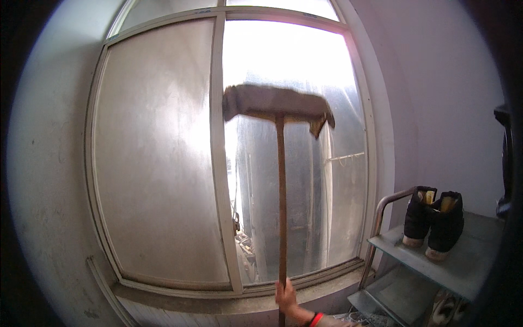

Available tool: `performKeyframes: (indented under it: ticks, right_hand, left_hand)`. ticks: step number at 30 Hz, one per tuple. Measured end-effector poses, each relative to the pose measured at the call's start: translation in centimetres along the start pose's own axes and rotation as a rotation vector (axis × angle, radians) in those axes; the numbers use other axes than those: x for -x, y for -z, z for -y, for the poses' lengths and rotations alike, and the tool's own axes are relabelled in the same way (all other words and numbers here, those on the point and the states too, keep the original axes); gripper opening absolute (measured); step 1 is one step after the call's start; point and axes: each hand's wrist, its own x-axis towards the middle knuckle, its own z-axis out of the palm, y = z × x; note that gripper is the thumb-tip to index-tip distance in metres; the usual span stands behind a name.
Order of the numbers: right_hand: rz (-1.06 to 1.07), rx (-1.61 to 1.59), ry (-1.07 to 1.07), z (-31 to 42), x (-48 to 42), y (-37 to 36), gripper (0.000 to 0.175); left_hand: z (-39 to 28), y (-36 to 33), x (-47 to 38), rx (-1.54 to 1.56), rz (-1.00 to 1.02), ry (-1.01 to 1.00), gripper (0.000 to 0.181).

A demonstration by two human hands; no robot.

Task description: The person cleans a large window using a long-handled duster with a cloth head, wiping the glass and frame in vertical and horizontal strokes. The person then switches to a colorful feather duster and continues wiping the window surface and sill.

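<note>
My right hand [287,295], with a red band at the wrist, is closed around a long wooden pole [282,196] at the bottom centre. The pole stands nearly upright and carries a wide crosswise head at its top. A brown-grey cloth [282,101] covers that head, and a loose corner hangs at its right end. The cloth is slightly blurred and lies before the upper part of the right window pane [286,171]; whether it touches the glass I cannot tell. My left hand is out of view.
A frosted left pane [159,155] sits beside the window's middle frame bar [220,163]. Below runs the sill [196,304]. At right stands a rack with glass shelves [461,274] and a metal rail [380,212], holding black shoes [447,222] on top and more footwear [445,308] below.
</note>
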Motion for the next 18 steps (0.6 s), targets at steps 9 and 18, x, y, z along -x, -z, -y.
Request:
performKeyframes:
  ticks: [9, 18]
  right_hand:
    - [0.064, -0.113, -0.107, 0.3, 2.2, -0.2, 0.043]
    - [0.210, -0.269, 0.296, 20.9, -24.7, 5.5, 0.049]
  left_hand:
    - [-0.7, -0.1, 0.6, -0.042, 0.135, -0.023, 0.038]
    - [-19.7, 0.5, -2.9, -0.108, 0.190, -0.169, 0.052]
